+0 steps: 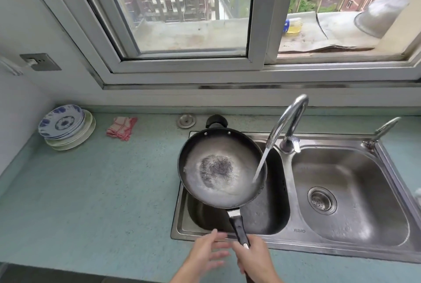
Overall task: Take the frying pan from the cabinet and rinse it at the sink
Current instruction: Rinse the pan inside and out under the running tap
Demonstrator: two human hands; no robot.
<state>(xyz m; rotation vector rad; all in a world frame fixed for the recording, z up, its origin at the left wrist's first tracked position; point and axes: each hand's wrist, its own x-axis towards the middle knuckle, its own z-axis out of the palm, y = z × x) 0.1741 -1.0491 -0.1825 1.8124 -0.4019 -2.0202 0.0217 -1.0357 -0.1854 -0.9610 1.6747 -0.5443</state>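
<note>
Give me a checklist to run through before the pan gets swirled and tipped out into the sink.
1. Grip on the handle: right hand is closed around the black handle. Ok.
2. Left hand free to help: open, beside the handle, not holding anything. Ok.
3. Water running: a stream falls from the faucet onto the pan's inner right side. Ok.
4. Pan over the sink: it sits above the left basin, though its left edge overhangs the counter. Ok for tipping right.
5. Dark patch in the middle of the pan: loose residue or a stain, cannot tell.
6. Left basin drain open: hidden under the pan. Cannot tell.
</note>
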